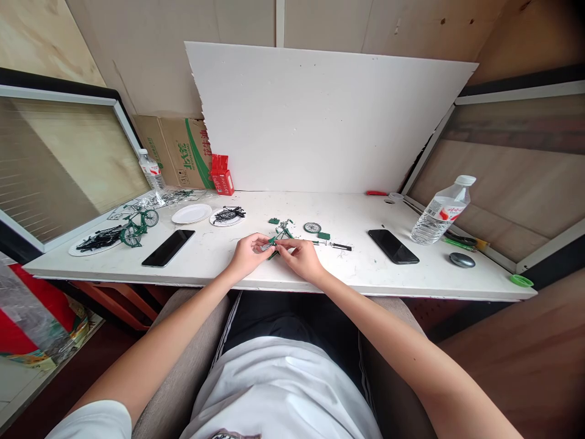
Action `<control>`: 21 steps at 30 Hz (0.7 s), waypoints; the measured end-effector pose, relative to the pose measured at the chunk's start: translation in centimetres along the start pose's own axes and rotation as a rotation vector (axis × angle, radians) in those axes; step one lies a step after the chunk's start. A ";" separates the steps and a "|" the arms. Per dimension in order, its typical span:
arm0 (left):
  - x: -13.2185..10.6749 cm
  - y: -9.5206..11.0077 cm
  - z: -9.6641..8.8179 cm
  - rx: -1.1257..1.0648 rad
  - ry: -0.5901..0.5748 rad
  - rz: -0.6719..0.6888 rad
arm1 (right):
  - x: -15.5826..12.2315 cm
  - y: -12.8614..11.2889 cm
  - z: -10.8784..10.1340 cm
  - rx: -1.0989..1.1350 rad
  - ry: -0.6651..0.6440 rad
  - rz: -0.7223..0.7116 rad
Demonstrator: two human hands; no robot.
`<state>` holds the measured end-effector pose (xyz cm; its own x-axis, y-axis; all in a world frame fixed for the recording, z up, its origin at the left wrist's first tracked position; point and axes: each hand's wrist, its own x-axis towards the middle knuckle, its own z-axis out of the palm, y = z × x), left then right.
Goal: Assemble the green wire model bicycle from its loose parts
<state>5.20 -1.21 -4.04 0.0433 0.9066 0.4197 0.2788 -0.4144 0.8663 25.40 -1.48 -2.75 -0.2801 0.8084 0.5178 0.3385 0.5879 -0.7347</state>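
Note:
My left hand (249, 256) and my right hand (302, 258) meet low over the front of the table, fingers pinched together. Between them is a small green model bicycle part (267, 246) with a dark ribbed piece; the fingertips cover much of it. Just beyond the fingers stands a green piece with handlebars (285, 228); whether it joins the held part I cannot tell. A loose spoked wheel (312, 227) and a small green rectangular piece (324, 236) lie to the right. Another green piece (273, 221) rests behind. Beside my right hand lies a thin tool with a black end (342, 247).
An assembled green model bicycle (137, 225) stands at left by a plate of black parts (98, 242). Two more plates, a white one (192, 213) and one with black parts (227, 215), sit behind a phone (168, 248). At right are another phone (393, 246) and a water bottle (442, 210).

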 end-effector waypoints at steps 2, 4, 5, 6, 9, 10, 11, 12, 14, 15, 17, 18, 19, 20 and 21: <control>0.0 0.0 0.0 0.005 0.005 -0.007 | 0.0 0.0 0.0 -0.006 -0.001 0.001; 0.0 0.0 0.0 0.012 0.012 -0.009 | 0.0 -0.1 0.0 -0.005 -0.010 0.001; 0.0 0.0 0.0 0.015 0.016 -0.008 | 0.0 -0.1 -0.1 -0.002 -0.016 -0.001; 0.0 -0.1 0.0 0.019 0.020 -0.006 | 0.0 -0.1 -0.1 0.002 -0.023 -0.004; 0.0 -0.2 -0.1 0.029 0.031 0.001 | 0.0 -0.2 -0.1 0.011 -0.046 -0.031; 0.0 -0.2 -0.1 0.030 0.033 0.002 | 0.0 -0.2 -0.1 0.010 -0.054 -0.042; 0.0 -0.3 -0.1 0.029 0.035 0.002 | 0.0 -0.2 -0.1 0.007 -0.061 -0.052; 0.0 -0.3 -0.1 0.030 0.037 0.002 | 0.0 -0.2 -0.1 0.003 -0.066 -0.059; 0.0 -0.4 -0.1 0.038 0.041 0.002 | 0.0 -0.2 0.0 -0.011 -0.066 -0.064; 0.1 -0.4 -0.1 0.043 0.045 0.000 | 0.0 -0.1 0.0 -0.028 -0.056 -0.063; 0.1 -0.4 -0.1 0.053 0.058 -0.005 | 0.0 0.2 -0.2 -0.109 -0.023 -0.062; 0.1 -0.5 -0.1 0.056 0.068 -0.009 | 0.0 0.3 -0.3 -0.179 -0.007 -0.068; 0.1 -0.5 0.0 0.059 0.081 -0.013 | 0.1 0.5 -0.6 -0.263 0.001 -0.081; 0.1 -0.4 0.0 0.063 0.093 -0.018 | 0.2 0.6 -0.9 -0.354 -0.003 -0.103; 0.1 -0.4 0.0 0.069 0.104 -0.022 | 0.2 0.8 -1.3 -0.441 -0.019 -0.128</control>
<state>5.06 -0.96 -4.36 -0.0624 0.9008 0.4297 0.3439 -0.3847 0.8566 26.74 -0.77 -2.65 -0.3595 0.7297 0.5816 0.6489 0.6434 -0.4062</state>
